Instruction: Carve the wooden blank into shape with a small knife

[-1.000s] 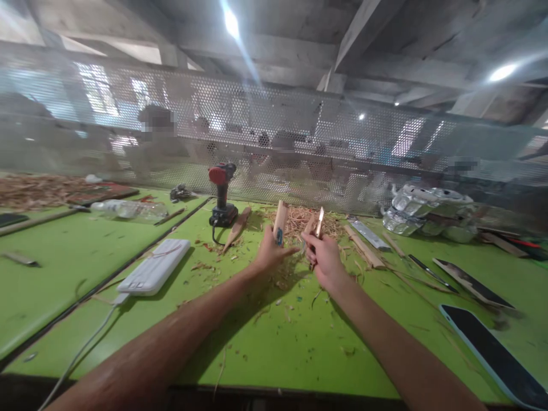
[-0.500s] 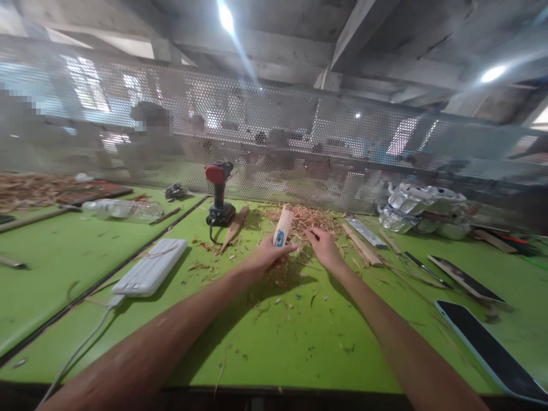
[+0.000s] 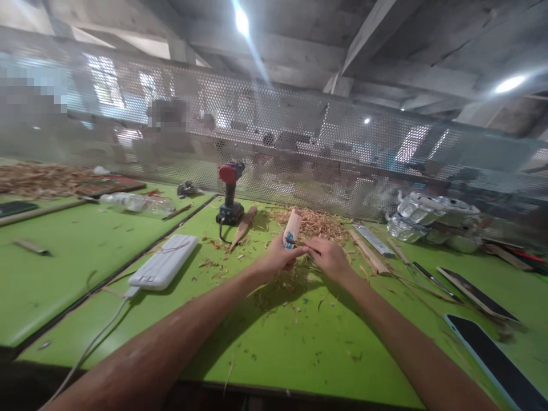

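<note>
My left hand [image 3: 277,256] is closed around the lower part of a pale wood block [image 3: 294,221] that stands tilted up from the table. A blue mark [image 3: 289,238] shows on the block's near face. My right hand [image 3: 329,257] is closed on a slim dark tool [image 3: 299,244], most of it hidden by the fingers. The tool's thin end reaches to the blue mark, close to my left thumb. Whether it is a carving knife or another blade I cannot tell. Curled wood shavings [image 3: 323,224] lie heaped behind the hands.
A red and black cordless drill [image 3: 231,191] stands beyond my left hand, beside a pointed wood piece [image 3: 244,228]. A white power bank [image 3: 165,262] with a cable lies left. To the right are a wood strip [image 3: 368,252], a pen-like tool [image 3: 436,282] and a phone [image 3: 496,359].
My right hand has moved in towards my left, and its tool now meets the blue mark on the block. The whole view has shifted slightly, so things appear farther right.
</note>
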{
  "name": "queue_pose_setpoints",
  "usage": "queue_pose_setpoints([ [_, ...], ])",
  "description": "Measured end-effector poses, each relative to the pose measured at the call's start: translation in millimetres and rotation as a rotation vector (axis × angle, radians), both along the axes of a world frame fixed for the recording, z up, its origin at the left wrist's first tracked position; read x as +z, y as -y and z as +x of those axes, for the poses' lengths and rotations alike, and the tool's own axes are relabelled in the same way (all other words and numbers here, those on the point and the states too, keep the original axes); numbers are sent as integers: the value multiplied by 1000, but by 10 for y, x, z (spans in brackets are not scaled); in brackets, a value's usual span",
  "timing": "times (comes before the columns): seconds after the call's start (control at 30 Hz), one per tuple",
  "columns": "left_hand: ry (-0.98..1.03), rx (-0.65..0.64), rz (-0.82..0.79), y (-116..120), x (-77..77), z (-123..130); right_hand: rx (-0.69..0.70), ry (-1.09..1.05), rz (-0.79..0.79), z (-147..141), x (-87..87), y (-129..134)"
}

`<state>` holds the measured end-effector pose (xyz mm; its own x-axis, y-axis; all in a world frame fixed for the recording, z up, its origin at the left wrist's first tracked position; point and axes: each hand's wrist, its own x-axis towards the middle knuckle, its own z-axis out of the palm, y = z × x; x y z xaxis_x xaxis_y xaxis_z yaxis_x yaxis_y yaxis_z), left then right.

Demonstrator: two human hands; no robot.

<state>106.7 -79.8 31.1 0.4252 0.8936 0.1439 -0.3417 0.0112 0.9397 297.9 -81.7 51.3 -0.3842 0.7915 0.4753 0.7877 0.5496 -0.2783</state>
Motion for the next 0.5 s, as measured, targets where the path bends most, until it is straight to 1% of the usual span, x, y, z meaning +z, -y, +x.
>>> queue_pose_setpoints([
  [0.1, -19, -23, 3, 18, 18, 4, -59, 88, 64, 67, -44, -56],
  [0.3, -28, -62, -21, 4, 8, -2, -32, 123, 99, 165, -68, -164],
  [0.5, 49, -100, -122, -41, 0, 15, -48, 154, 111, 140, -28, -220],
])
